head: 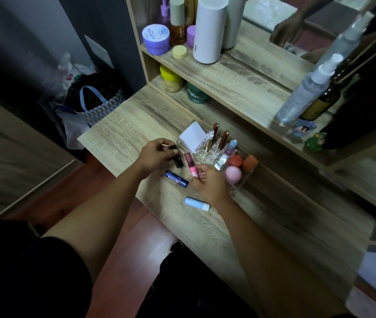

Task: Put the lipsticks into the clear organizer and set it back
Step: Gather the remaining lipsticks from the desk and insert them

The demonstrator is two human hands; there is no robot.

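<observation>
The clear organizer (216, 156) stands on the wooden desk (262, 226) and holds several upright lipsticks, a white box and round sponges. My left hand (157, 156) grips a black lipstick (177, 160) just left of the organizer. My right hand (210, 183) pinches a pink lip gloss tube (190, 164) by its lower end, in front of the organizer. A dark blue Nivea stick (176, 179) lies on the desk between my hands. A pale blue stick (197, 203) lies nearer to me, beside my right wrist.
A shelf behind the organizer carries jars, a white cylinder (208, 31), a spray bottle (306, 88) and a dark bottle. A mirror stands at the back right. A bag (97, 99) sits on the floor left of the desk.
</observation>
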